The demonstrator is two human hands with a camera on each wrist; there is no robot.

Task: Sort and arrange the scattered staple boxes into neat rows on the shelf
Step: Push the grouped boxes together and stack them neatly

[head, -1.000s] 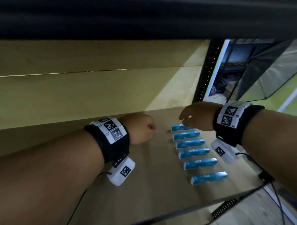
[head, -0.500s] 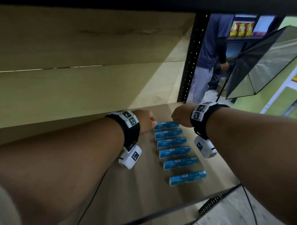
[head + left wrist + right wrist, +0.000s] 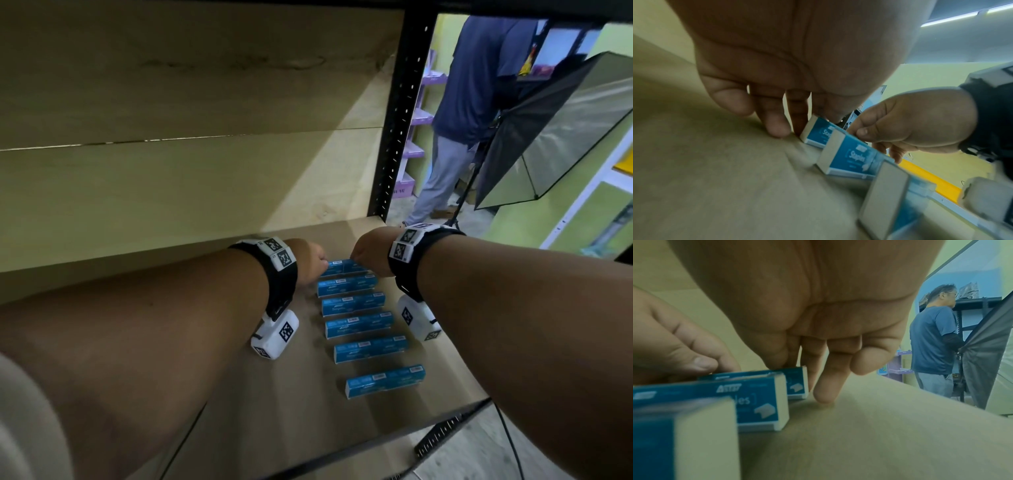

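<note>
While the left hand [image 3: 310, 262] and right hand [image 3: 368, 255] pinched the rearmost staple box [image 3: 342, 265] at mid-frame, squaring it parallel to its neighbour [image 3: 346, 285] seemed best.

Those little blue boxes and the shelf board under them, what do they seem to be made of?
The blue boxes look like thin printed card: flat, sharp-edged, pale unprinted ends, with "Staples" printed on the side. The shelf board looks like bare brown fibreboard or cardboard, matt, with no grain showing; which of the two I cannot tell. Both the left hand and the right hand hold the farthest box.
</note>
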